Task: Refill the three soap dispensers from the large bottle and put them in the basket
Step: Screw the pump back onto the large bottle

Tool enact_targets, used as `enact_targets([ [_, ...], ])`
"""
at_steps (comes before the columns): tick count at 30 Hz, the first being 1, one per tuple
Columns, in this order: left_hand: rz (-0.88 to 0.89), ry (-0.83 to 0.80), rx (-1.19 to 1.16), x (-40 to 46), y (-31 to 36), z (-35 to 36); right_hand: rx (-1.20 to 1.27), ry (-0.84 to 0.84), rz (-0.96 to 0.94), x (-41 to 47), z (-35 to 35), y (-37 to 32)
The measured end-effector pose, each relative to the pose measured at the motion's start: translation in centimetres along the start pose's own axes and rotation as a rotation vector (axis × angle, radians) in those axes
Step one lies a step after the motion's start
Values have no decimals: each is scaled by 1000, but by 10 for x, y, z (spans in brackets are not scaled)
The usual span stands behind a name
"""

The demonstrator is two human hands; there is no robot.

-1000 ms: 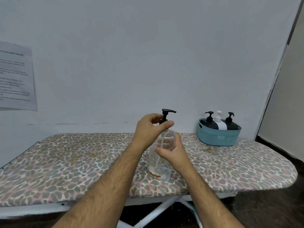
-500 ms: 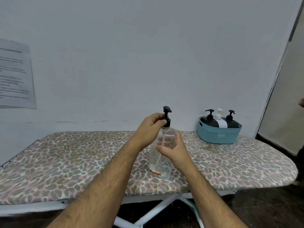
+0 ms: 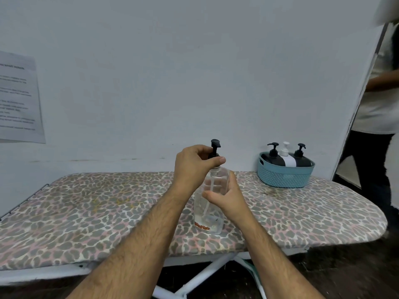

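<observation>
Large clear bottle [image 3: 209, 203] upright on ironing board [image 3: 86, 203], body gripped by right hand [image 3: 228, 198], black pump collar pinched above by left hand [image 3: 194, 167] fingertips, three dispensers seen in basket [image 3: 285, 176] well right of fingers.

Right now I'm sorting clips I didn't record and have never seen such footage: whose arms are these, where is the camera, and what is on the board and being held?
The camera sits on a person's head, looking forward and down, so the two bare arms are that person's own. The left hand grips the black pump collar of a large clear bottle, which stands on a patterned ironing board; the right hand holds its body. Far right on the board, a blue basket holds three soap dispensers, two black and one white. A printed sheet hangs on the wall, and another person stands at the right edge.
</observation>
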State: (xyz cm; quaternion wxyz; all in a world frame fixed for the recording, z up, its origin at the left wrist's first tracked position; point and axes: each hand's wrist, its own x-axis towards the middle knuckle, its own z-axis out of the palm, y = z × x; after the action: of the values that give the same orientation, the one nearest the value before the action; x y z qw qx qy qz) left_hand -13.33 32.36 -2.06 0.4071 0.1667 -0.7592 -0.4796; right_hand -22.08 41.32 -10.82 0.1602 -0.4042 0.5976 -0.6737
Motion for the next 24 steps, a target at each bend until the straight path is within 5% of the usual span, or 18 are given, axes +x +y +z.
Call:
enact_targets([
  [13, 0, 4, 89, -5, 1, 4, -3, 2, 16, 0, 0, 2],
  [24, -26, -185, -16, 11, -10, -7, -7, -60, 29, 5, -6, 4],
])
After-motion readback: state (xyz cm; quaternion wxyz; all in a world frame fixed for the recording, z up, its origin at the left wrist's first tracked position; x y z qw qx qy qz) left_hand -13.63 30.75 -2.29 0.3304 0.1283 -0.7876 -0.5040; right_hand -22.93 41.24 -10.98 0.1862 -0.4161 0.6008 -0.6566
